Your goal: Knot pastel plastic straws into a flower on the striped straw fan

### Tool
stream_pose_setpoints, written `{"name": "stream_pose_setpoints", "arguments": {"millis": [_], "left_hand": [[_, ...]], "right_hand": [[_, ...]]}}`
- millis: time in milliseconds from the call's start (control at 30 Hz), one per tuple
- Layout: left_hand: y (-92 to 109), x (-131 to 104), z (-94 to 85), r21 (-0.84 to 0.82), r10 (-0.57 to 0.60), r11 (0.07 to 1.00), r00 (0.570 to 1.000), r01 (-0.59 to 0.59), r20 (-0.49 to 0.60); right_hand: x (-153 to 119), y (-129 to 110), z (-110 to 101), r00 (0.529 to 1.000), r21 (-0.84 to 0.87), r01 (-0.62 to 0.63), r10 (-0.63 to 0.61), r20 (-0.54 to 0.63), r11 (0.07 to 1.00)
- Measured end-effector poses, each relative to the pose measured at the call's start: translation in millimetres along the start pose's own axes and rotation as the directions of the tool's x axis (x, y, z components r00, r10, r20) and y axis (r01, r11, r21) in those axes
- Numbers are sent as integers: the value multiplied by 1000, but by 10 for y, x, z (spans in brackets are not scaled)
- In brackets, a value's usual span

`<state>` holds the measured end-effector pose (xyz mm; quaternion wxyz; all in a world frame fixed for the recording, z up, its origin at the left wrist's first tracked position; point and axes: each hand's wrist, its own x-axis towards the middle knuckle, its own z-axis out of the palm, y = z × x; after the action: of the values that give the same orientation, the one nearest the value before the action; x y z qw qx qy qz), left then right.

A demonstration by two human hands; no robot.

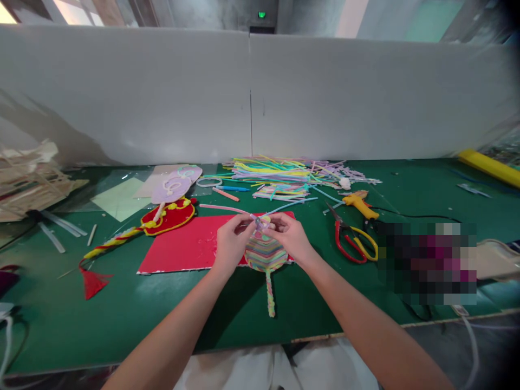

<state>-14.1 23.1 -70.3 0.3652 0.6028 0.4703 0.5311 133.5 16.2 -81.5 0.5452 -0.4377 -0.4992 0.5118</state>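
Observation:
A striped, fan-shaped craft piece (266,254) with a twisted handle lies at the centre, its upper part between my hands. At its top left, the fingers of my left hand (233,238) pinch pipe cleaners, one of them pink (221,208), which sticks out to the left. My right hand (289,233) faces it, fingers closed on the pipe cleaners at the top right, where a blue one (296,202) reaches out to the right. The fingertips nearly meet and partly hide small pastel pieces there. Beneath is a red board (179,246).
Pipe cleaners (276,170) are heaped along the back. Red-and-yellow scissors (349,241) and a yellow glue gun (359,205) lie right. On the left are a red fan (173,216) and purple pieces (173,187). A white partition (162,97) stands behind.

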Motion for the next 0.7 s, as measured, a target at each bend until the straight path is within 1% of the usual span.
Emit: {"name": "stream_pose_setpoints", "arguments": {"millis": [167,333,400,467,500,600,667,700], "left_hand": [[-8,19,6,-120,-28,992,1000,28,1],[-37,36,13,-195,-22,980,1000,26,22],[-64,53,2,-247,-49,967,998,54,25],[-91,77,-26,-329,-118,935,991,134,67],[-101,89,-46,-374,-164,907,980,195,114],[-108,118,-111,-449,-298,801,914,396,274],[-99,129,-142,-455,-343,766,887,454,308],[-95,133,-149,-454,-353,762,883,463,308]], "right_hand": [[5,14,-14,1000,-19,-8,8,1,1000],[-3,-6,-14,998,15,-47,47,29,999],[-3,-16,-9,998,27,-48,47,31,998],[-3,-24,-8,998,31,-51,50,37,998],[-5,-27,-11,997,33,-57,55,48,998],[-19,-46,-19,992,33,-68,64,112,997],[-34,-65,-19,985,30,-78,72,158,997],[-42,-77,-17,982,29,-84,78,172,996]]}}
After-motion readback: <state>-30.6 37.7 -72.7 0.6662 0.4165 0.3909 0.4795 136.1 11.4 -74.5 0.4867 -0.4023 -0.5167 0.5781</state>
